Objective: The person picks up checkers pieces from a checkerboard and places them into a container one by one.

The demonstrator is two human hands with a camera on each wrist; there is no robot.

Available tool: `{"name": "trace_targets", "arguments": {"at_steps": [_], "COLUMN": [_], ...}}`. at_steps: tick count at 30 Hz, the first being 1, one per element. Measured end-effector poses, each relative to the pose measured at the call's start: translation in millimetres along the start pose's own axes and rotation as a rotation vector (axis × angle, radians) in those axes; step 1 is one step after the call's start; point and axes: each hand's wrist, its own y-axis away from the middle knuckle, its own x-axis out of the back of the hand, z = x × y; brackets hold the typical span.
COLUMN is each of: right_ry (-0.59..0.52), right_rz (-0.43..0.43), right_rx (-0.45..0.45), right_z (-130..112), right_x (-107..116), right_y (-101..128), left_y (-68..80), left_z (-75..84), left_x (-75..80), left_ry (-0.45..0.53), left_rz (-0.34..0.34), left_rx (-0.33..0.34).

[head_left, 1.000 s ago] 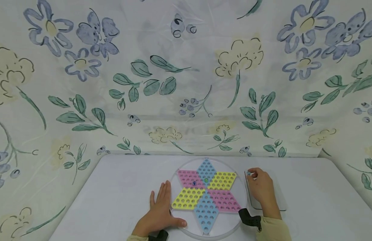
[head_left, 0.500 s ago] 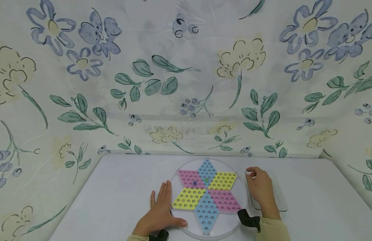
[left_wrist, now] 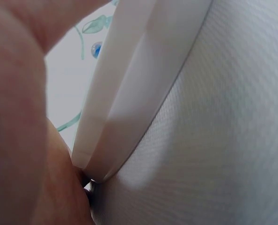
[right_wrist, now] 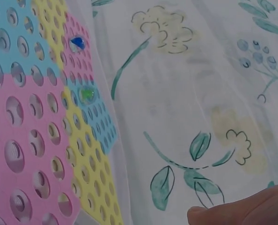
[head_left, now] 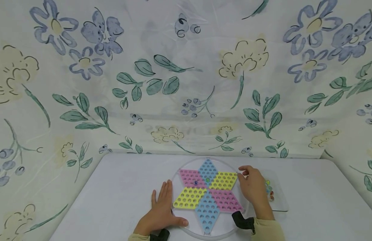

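Observation:
A round Chinese checkers board with a pink, yellow and light-blue star of holes lies on the table. One blue marble sits in a pink section, and a green marble in the far blue one; both also show in the right wrist view. My left hand lies at the board's left edge, fingers straight, thumb over the near rim. At the right rim, my right hand has its thumb and forefinger bent together in a pinch on a small marble, which the fingers hide. A fingertip shows in the right wrist view.
A shallow pale tray stands right of the board, partly behind the right forearm, with several coloured marbles in it. A flowered cloth hangs behind the white table.
My right hand has moved left from over the tray to the board's right edge, uncovering the marbles in the tray. The left hand keeps its place on the board.

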Motion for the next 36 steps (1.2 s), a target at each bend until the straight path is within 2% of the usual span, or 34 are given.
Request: {"name": "trace_targets", "arguments": {"at_steps": [12,31,36], "right_ry": [-0.021,-0.048,-0.06], "right_rz": [-0.032,-0.04,-0.041], "right_rx": [0.035,0.097,0.139], "right_z": [-12,-19,-20], "right_x": [-10,-24,-25], "right_y": [3,7,9], "left_y": [1.2,2.3,3.4], "left_z": [1.5,1.7,1.8], "left_x": [2.2,1.8,1.8], "left_ry": [0.005,0.023,0.023], "left_rz": [-0.002,0.004,-0.004], "left_rx": [0.001,-0.008,-0.013]}}
